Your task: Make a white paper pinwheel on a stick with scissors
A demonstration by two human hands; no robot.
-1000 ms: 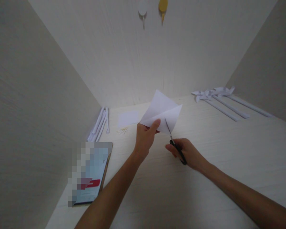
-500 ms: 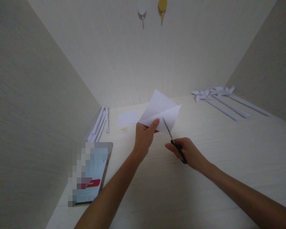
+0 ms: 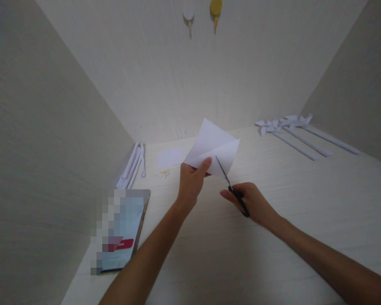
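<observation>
A white sheet of paper [image 3: 214, 137], creased across, is pinched by its near left edge in my left hand [image 3: 192, 182]. The thumb lies on top and the other fingers are under the sheet. My right hand [image 3: 252, 203] is closed round the black handles of a pair of scissors [image 3: 238, 199]. The metal blade lies over the paper from its near edge, its tip close to my left thumb. Whether the second blade is beneath the sheet is hidden.
Paper pinwheels on rolled sticks [image 3: 300, 142] lie at the back right. To the left are rolled paper tubes [image 3: 130, 167], a flat white paper [image 3: 169, 157], small yellowish sticks [image 3: 164, 173] and a tablet-like screen [image 3: 127, 228], partly blurred. Two hooks, white [image 3: 188, 12] and yellow [image 3: 216, 7], are on the wall.
The paper and my left hand have shifted very slightly left. The scissors remain at the sheet, and little else differs.
</observation>
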